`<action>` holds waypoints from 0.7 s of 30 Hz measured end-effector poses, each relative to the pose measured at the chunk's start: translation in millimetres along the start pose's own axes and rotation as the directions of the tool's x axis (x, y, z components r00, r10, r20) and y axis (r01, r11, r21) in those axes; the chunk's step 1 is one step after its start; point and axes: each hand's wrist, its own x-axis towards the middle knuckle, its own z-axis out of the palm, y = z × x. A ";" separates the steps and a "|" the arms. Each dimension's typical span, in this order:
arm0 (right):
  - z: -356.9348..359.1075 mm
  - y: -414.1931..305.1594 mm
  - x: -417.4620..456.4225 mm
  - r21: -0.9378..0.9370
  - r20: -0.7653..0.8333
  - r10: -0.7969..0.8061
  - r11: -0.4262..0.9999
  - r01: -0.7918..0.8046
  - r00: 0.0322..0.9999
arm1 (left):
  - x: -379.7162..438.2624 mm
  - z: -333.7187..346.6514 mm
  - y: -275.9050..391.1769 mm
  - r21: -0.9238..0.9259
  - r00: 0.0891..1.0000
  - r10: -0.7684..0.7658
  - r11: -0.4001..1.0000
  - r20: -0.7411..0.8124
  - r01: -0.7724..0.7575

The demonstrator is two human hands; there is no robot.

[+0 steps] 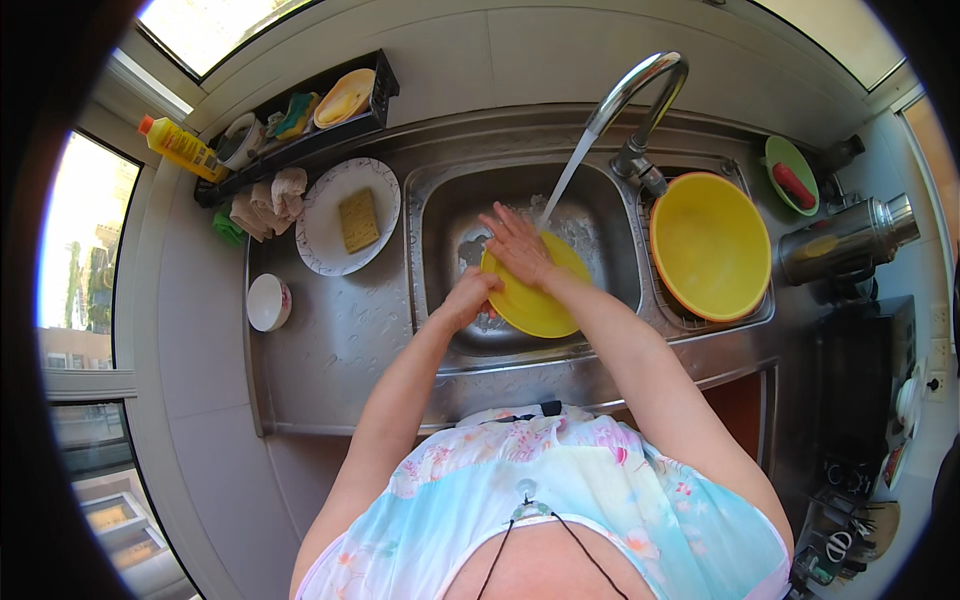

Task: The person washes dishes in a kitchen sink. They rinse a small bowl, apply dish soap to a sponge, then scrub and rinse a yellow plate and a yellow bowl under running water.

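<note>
A yellow plate (540,300) is tilted inside the stainless steel sink (457,195), under the running tap (630,82). My left hand (472,294) grips its left edge, thumb on top and fingers beneath. My right hand (519,246) lies flat on the plate's upper part with fingers spread, close beside the water stream (566,180). Left of the sink, a white patterned plate (315,240) holds a yellowish sponge (359,220). A small white bowl (267,302) stands at the counter's left end.
A large yellow bowl (711,244) sits on a wire rack right of the sink. Beyond it are a green bowl (784,154) with a red object and a steel flask (840,240). A black caddy (300,146), cloths (270,202) and a yellow bottle (180,150) stand back left.
</note>
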 end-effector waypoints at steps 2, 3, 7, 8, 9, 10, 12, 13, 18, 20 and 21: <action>-14.9 12.6 0.1 0.058 0.055 0.166 0.984 -0.169 0.985 | -15.2 3.7 22.3 0.088 0.998 0.008 0.996 -0.062 -0.003; -32.4 13.5 1.1 0.156 0.127 0.271 0.944 -0.289 0.954 | -18.8 3.6 31.2 0.130 0.996 0.019 0.992 -0.093 -0.007; -52.4 33.6 -3.5 0.443 0.111 0.400 0.799 -0.406 0.910 | 12.0 -17.9 31.5 0.842 0.956 0.290 0.525 -0.044 -0.120; -56.5 39.0 -7.6 0.493 0.084 0.362 0.795 -0.355 0.928 | 18.8 -16.3 33.9 0.884 0.939 0.342 0.449 -0.037 -0.129; -69.1 33.1 -10.1 0.538 0.058 0.322 0.787 -0.302 0.945 | 25.4 -14.8 37.0 0.919 0.919 0.392 0.373 -0.029 -0.130; -78.0 30.6 -14.6 0.581 0.027 0.286 0.775 -0.248 0.958 | 31.5 -10.6 41.8 0.932 0.909 0.416 0.328 0.003 -0.153; -86.0 35.0 -27.2 0.389 -0.139 0.163 0.916 -0.097 0.977 | 43.1 2.5 55.0 0.952 0.885 0.459 0.231 0.074 -0.199; -89.2 35.9 -34.2 0.275 -0.207 0.089 0.961 -0.029 0.974 | 49.9 10.1 61.4 0.945 0.859 0.488 0.178 0.157 -0.274; -112.0 22.8 -53.1 0.265 -0.345 0.220 0.955 -0.130 0.912 | 78.6 66.4 98.8 0.879 0.775 0.448 -0.056 0.446 -0.474; -117.2 24.2 -61.2 0.272 -0.383 0.290 0.943 -0.193 0.877 | 88.1 88.1 106.0 0.868 0.756 0.437 -0.154 0.488 -0.472; -119.2 33.0 -66.9 0.253 -0.396 0.306 0.943 -0.218 0.866 | 92.6 94.7 110.8 0.858 0.744 0.430 -0.209 0.511 -0.469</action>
